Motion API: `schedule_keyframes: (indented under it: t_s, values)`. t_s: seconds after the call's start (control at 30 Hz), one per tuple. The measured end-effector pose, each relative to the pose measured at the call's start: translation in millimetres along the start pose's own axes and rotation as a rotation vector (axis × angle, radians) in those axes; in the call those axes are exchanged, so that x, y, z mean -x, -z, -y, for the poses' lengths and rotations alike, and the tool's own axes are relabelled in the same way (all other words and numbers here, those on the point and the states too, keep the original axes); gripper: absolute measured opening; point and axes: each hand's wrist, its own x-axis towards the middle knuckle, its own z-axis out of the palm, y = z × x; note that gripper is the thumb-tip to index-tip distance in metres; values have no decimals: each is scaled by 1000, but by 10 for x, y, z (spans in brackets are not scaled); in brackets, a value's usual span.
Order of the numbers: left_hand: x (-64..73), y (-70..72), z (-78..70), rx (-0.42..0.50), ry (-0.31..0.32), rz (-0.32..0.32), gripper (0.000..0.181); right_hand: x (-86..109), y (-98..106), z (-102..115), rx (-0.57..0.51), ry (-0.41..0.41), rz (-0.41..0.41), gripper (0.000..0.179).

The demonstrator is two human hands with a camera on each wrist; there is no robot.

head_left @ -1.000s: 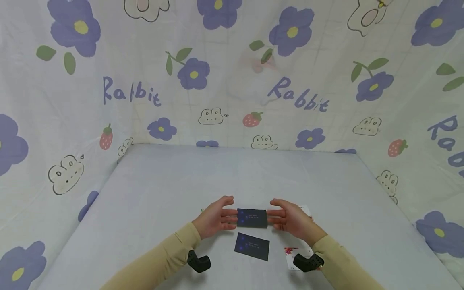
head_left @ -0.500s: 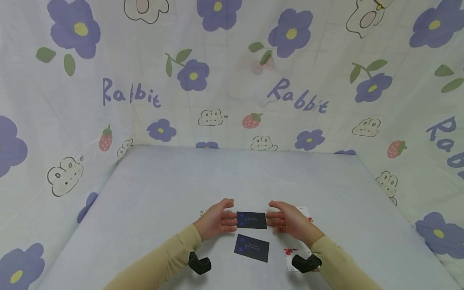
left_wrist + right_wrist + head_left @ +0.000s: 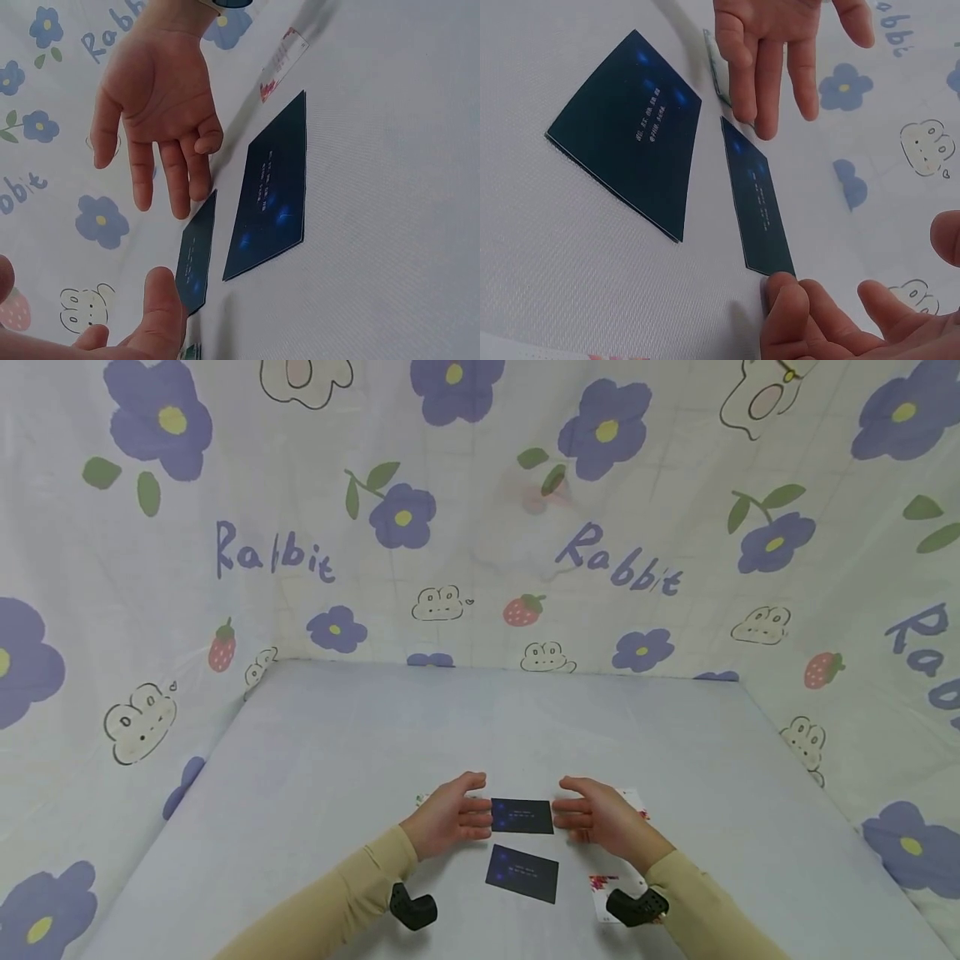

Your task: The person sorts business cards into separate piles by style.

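Note:
Two dark blue cards with small pale print lie on the white table. The far card [image 3: 522, 817] is set between my hands; the near card [image 3: 522, 873] lies slightly askew in front of it. My left hand [image 3: 450, 818] stands on edge at the far card's left end, fingers extended, fingertips right at its short side. Facing it, my right hand [image 3: 609, 818] has its fingertips at the right end. Neither hand grips anything. In the left wrist view the right palm [image 3: 165, 94] shows with thumb apart and fingers relaxed.
A white card with red flowers [image 3: 602, 889] lies below my right wrist, partly covered by the black wrist camera [image 3: 637, 907]. Another white card [image 3: 634, 800] shows behind the right hand. A greenish-white card [image 3: 718, 67] is mostly hidden by the left hand. Patterned curtain [image 3: 480, 560] encloses the table.
Since a second ago, the fingers of both hands have drawn a little closer together, and the far card's back edge appears slightly lower. Over the last half second, hands and cards hold still.

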Motion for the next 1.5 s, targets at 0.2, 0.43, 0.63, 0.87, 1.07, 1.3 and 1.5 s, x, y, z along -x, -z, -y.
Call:
schedule_keyframes:
  t_s: [0.2, 0.43, 0.63, 0.87, 1.07, 1.3, 1.5]
  values:
    - [74, 87, -4, 31, -14, 22, 71, 69, 45, -2, -11, 17, 16, 64]
    - [257, 384, -30, 1, -59, 11, 68, 281, 337, -69, 14, 65, 11, 69]
    - [476, 698, -33, 53, -76, -22, 64, 569, 633, -196, -2, 38, -19, 76]
    - [690, 980, -3, 139, -86, -58, 65, 804, 861, -353, -31, -16, -83, 79]
    - [765, 1042, 36, 137, -79, -90, 65, 906, 947, -470, -76, -44, -95, 76]
    - [748, 1029, 81, 136, -63, -103, 64, 944, 921, -554, -92, -55, -104, 74]
    - [723, 996, 128, 115, -61, -88, 64, 958, 885, -620, -106, -48, -58, 75]
